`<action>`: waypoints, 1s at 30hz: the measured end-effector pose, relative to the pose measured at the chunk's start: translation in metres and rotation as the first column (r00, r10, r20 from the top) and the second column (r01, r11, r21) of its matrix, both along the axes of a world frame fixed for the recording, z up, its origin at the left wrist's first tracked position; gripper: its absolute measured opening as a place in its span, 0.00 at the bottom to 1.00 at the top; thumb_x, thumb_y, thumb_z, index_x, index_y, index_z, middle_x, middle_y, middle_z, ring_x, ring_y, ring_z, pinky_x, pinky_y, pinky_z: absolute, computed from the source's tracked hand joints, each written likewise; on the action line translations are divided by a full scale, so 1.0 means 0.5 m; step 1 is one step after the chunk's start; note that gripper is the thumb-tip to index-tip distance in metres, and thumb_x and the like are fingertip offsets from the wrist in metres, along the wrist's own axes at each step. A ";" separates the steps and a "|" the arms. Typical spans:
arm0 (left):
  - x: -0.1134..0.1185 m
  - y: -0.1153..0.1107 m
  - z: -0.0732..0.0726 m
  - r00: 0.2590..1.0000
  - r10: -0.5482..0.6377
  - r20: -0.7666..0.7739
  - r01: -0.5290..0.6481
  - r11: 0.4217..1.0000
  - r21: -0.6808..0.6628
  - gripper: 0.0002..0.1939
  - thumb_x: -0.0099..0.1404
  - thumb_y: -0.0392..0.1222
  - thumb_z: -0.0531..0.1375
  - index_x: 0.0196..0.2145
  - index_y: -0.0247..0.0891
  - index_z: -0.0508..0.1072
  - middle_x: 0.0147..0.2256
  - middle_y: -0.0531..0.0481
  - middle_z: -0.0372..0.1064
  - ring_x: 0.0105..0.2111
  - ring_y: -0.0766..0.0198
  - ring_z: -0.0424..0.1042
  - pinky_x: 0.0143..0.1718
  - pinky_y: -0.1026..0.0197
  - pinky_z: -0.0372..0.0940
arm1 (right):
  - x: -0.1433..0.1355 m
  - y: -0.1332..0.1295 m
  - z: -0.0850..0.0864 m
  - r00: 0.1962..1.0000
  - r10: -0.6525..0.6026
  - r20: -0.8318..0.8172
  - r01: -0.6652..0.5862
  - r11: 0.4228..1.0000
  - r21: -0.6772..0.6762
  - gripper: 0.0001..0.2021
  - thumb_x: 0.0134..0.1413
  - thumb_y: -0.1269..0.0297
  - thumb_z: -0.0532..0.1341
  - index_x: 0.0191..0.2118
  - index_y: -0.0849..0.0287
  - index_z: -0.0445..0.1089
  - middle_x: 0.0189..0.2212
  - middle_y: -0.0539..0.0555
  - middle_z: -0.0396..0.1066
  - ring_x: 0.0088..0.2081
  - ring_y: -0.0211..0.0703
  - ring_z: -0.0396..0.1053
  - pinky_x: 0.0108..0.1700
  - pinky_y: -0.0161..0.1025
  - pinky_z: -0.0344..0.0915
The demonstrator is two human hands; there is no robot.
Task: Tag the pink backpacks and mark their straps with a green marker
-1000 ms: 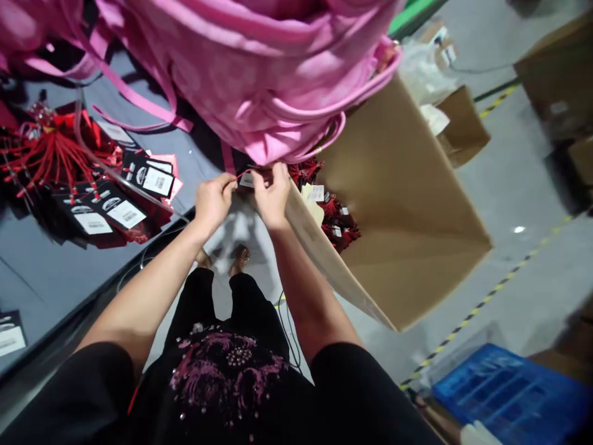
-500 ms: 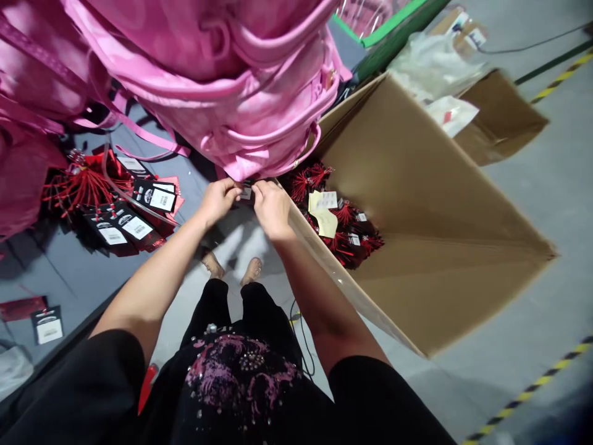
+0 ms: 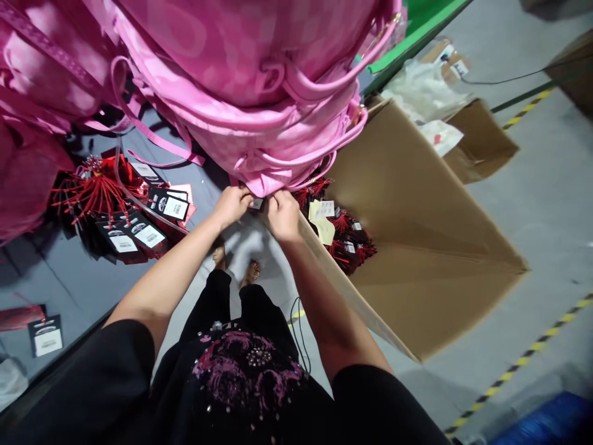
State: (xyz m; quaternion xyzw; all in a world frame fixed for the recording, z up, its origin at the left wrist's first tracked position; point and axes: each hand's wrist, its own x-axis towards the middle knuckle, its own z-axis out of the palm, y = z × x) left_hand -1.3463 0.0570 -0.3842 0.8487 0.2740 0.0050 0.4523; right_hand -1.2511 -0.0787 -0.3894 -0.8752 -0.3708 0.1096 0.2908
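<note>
A large pink backpack fills the top middle of the view, its lower edge just above my hands. Under that edge is a small tag with a pale label, between my two hands. My left hand is closed with thumb and fingers pinched at the tag's left side. On the tag's right, my right hand is closed at the bag's lower edge; whatever its fingers grip is hidden. Black hang tags with red strings lie bunched on the grey table to the left.
An open cardboard box stands at right, with red-stringed black tags and yellow paper inside. More pink bags are at upper left. Beyond the box are a smaller carton and plastic bags.
The view has shifted, so the backpack, hands and loose tags appear further right and slightly lower. Both hands keep about the same pinched pose at the bag's lower edge.
</note>
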 end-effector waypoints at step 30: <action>-0.118 0.052 0.004 0.911 -0.211 0.354 0.208 0.977 0.046 0.11 0.71 0.42 0.52 0.41 0.39 0.74 0.42 0.44 0.74 0.44 0.60 0.73 0.50 0.56 0.66 | 0.030 0.014 0.085 0.020 -0.213 -0.977 0.278 0.940 -0.199 0.06 0.46 0.73 0.69 0.32 0.62 0.72 0.26 0.52 0.73 0.23 0.32 0.68 0.23 0.27 0.64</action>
